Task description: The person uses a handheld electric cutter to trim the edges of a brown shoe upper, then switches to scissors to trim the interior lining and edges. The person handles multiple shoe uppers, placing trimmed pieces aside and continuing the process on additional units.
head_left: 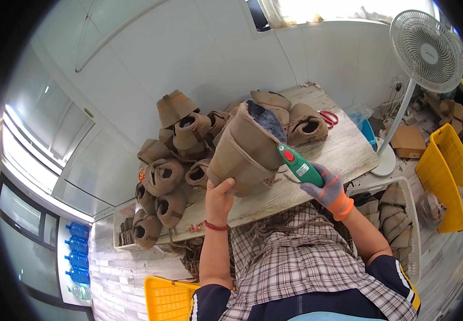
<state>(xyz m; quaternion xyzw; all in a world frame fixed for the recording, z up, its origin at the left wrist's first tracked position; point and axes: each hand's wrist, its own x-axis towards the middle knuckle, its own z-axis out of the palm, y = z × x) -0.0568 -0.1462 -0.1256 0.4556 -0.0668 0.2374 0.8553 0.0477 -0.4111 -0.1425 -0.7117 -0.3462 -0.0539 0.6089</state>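
Brown cloth cover [245, 147], held above the tabletop [344, 155], head view.
The bare left hand [219, 200] grasps its lower side; the gloved right hand [328, 190] grasps a green tool [302, 170], with the tip at the cover's edge. Other covers [154, 176] and red scissors [328, 119] lie on the tabletop.

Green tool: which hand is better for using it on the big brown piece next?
The right, I think. The right hand grips the green tool, with its tip at or very near the brown piece. The left hand is busy holding that piece.
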